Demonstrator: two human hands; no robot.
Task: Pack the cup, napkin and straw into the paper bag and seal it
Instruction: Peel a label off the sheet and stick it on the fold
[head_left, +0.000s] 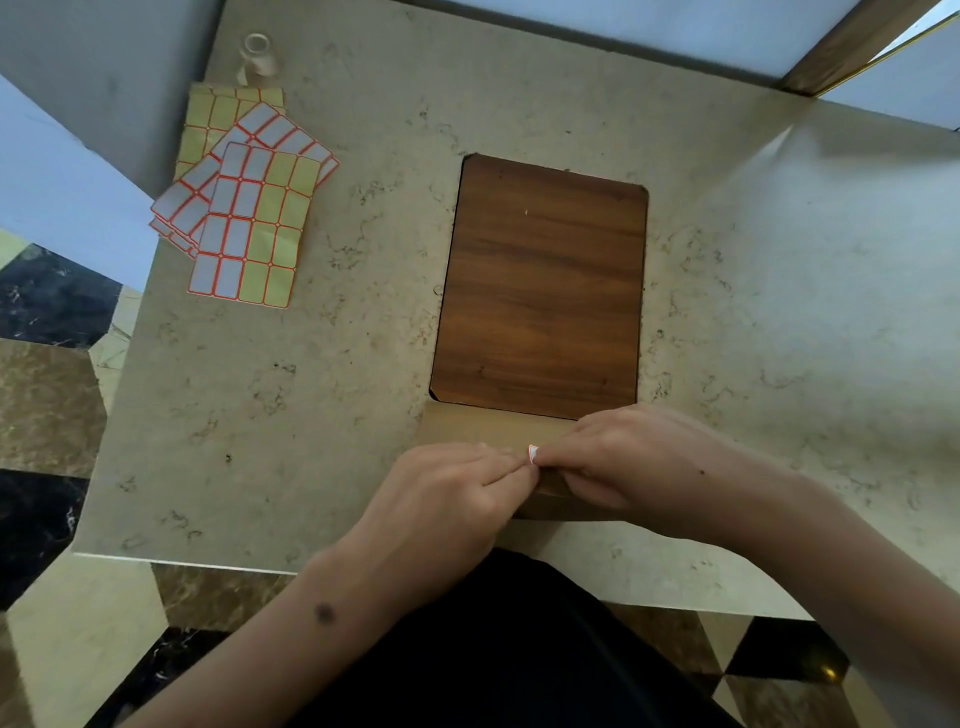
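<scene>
1. A brown paper bag (483, 423) lies on the table (363, 364) at the near end of a dark wooden board (540, 286).
2. The bag's top looks folded; what is inside it cannot be seen.
3. The left hand (441, 499) and the right hand (623, 462) rest on the bag, fingertips meeting.
4. Both hands pinch a small white sticker with a red edge (532, 453) over the fold.
5. Sheets of stickers (249, 208) lie well to the left of the board, overlapping.
6. A small clear container (256, 52) stands beyond those sheets, at the table's far left; its contents cannot be told.
</scene>
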